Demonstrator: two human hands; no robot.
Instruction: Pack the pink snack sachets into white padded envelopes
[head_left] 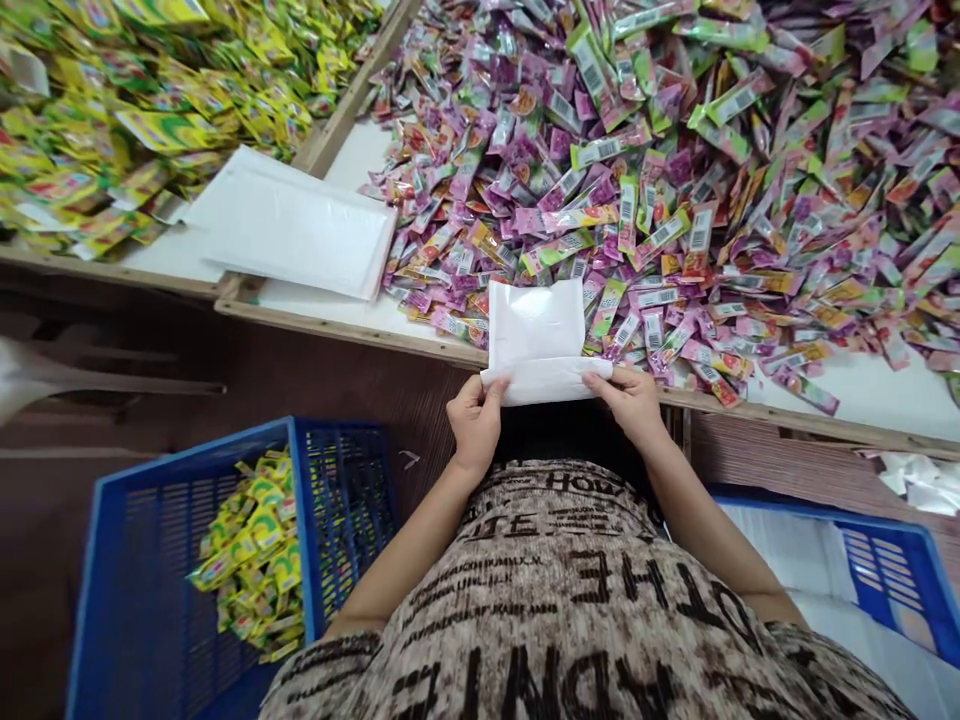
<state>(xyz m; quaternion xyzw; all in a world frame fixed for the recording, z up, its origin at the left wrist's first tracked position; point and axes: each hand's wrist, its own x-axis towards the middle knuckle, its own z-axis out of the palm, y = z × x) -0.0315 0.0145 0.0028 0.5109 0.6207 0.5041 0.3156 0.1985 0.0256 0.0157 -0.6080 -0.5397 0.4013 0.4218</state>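
A white padded mailer is held between both hands at the table's front edge, its near end folded over in a strip. My left hand pinches the left end of that fold with thumb and fingers. At the right end, my right hand grips the fold in the same way. Just beyond the mailer lies a big heap of small pink, purple and green packets. To the left, a stack of white mailers rests across the wooden divider. What the mailer contains, if anything, is hidden.
Yellow-green packets fill the section beyond the wooden divider. On the floor at left stands a blue crate with yellow packets inside. Another blue crate at right holds white mailers. A wooden rim borders the table.
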